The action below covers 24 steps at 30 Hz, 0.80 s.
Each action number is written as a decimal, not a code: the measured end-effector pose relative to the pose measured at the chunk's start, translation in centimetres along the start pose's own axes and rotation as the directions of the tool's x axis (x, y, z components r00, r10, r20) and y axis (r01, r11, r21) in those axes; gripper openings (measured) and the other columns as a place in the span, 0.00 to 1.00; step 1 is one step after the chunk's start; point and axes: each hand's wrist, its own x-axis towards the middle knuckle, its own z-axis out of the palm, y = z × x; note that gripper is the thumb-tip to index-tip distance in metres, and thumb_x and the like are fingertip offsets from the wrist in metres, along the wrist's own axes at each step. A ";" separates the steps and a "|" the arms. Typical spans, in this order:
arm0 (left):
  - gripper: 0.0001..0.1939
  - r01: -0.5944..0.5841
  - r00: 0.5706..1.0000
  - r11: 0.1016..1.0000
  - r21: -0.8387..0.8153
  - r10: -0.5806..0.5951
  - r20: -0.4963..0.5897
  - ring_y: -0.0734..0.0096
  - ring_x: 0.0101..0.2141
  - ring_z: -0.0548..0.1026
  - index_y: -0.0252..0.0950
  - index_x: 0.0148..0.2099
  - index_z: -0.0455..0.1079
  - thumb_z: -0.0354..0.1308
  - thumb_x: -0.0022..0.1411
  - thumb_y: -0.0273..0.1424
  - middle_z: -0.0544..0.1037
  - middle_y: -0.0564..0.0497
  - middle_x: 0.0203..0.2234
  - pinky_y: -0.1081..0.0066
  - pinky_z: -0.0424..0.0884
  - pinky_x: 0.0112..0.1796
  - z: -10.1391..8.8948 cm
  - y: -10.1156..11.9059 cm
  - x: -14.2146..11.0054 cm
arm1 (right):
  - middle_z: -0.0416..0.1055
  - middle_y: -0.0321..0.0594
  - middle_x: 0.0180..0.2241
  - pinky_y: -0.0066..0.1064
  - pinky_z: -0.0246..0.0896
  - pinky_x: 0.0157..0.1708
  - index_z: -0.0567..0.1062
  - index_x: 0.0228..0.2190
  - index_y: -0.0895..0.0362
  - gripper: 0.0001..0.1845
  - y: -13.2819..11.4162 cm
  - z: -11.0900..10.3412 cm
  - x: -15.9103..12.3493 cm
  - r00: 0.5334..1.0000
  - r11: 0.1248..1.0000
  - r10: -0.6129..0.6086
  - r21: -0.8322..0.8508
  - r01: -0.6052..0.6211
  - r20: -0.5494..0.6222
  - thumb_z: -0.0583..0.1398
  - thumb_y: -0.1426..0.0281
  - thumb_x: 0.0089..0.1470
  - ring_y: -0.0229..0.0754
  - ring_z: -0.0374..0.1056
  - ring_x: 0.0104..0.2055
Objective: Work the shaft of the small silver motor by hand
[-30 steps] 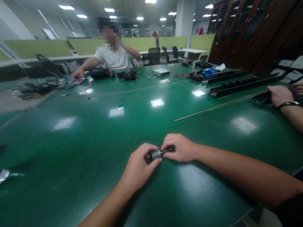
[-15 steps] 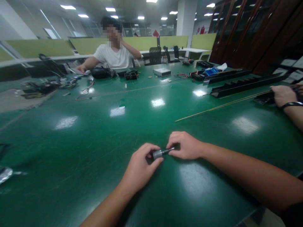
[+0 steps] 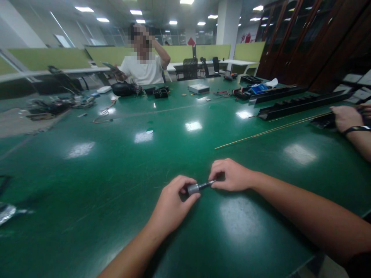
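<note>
Around a short grey-and-black cylinder (image 3: 193,189), the fingers and thumb of my left hand (image 3: 173,204) are closed just above the green table (image 3: 116,208). A thin dark metal shaft (image 3: 205,184) runs out of the cylinder's right end. My right hand (image 3: 232,175) pinches the far tip of this shaft between thumb and fingers. Shaft and cylinder lie in one line, tilted slightly up to the right. Whether they are one piece or two cannot be made out. My left palm hides the cylinder's left end.
Thin yellow rods (image 3: 261,133) lie ahead right, beside black channel rails (image 3: 301,106). At the right edge is a co-worker's hand (image 3: 348,117); another person (image 3: 143,69) sits across the table. Cables, a white box (image 3: 198,88) and a shiny silver object (image 3: 6,212) are also there.
My right hand has drawn away to the right, and more of the thin shaft shows between my hands. My left hand has barely moved. The person opposite has lifted a flat object.
</note>
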 end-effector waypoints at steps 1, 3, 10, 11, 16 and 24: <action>0.10 -0.003 1.000 1.000 0.000 0.003 -0.001 0.66 0.33 0.74 0.39 0.42 0.74 0.63 0.56 0.28 0.77 0.51 0.34 0.68 0.70 0.36 0.0 0.0 0.0 | 0.75 0.39 0.29 0.30 0.63 0.36 0.79 0.30 0.58 0.04 0.0 0.0 0.0 1.000 1.000 0.001 0.002 -0.001 0.000 0.66 0.71 0.48 0.39 0.69 0.34; 0.10 -0.007 1.000 1.000 0.002 0.007 -0.003 0.66 0.33 0.74 0.39 0.43 0.74 0.62 0.57 0.28 0.77 0.50 0.34 0.68 0.70 0.35 0.0 -0.1 0.0 | 0.75 0.39 0.29 0.30 0.63 0.36 0.80 0.30 0.58 0.04 0.1 0.0 0.0 1.000 1.000 0.003 0.002 -0.003 0.005 0.66 0.71 0.48 0.39 0.69 0.34; 0.10 -0.001 1.000 1.000 0.010 0.001 -0.001 0.67 0.33 0.74 0.39 0.43 0.74 0.63 0.57 0.29 0.77 0.51 0.34 0.69 0.70 0.35 0.0 -0.1 0.0 | 0.75 0.39 0.29 0.30 0.63 0.35 0.80 0.30 0.58 0.05 0.1 -0.3 -0.1 1.000 1.000 0.019 -0.011 -0.019 0.019 0.66 0.71 0.48 0.39 0.69 0.33; 0.10 0.000 1.000 1.000 0.011 0.000 0.001 0.67 0.33 0.74 0.39 0.43 0.74 0.63 0.57 0.29 0.77 0.51 0.34 0.69 0.70 0.35 0.0 -0.1 0.0 | 0.75 0.39 0.29 0.30 0.63 0.35 0.80 0.30 0.58 0.05 0.1 -0.3 -0.1 1.000 1.000 0.018 -0.013 -0.018 0.021 0.66 0.71 0.48 0.39 0.69 0.33; 0.10 0.006 1.000 1.000 0.012 -0.006 0.002 0.67 0.33 0.74 0.40 0.43 0.74 0.63 0.57 0.29 0.77 0.52 0.35 0.68 0.70 0.36 0.0 -0.2 0.0 | 0.74 0.39 0.29 0.30 0.63 0.35 0.80 0.30 0.58 0.05 0.0 -0.5 -0.1 0.999 1.000 0.022 -0.018 -0.022 0.028 0.66 0.71 0.47 0.39 0.69 0.33; 0.10 0.015 1.000 1.000 -0.002 -0.015 0.005 0.67 0.33 0.74 0.40 0.43 0.74 0.63 0.57 0.29 0.77 0.52 0.35 0.69 0.69 0.36 0.0 -0.1 -0.1 | 0.74 0.39 0.29 0.29 0.63 0.35 0.80 0.31 0.59 0.06 0.2 -0.9 -0.3 0.997 0.999 0.046 -0.026 -0.044 0.056 0.65 0.71 0.47 0.38 0.69 0.33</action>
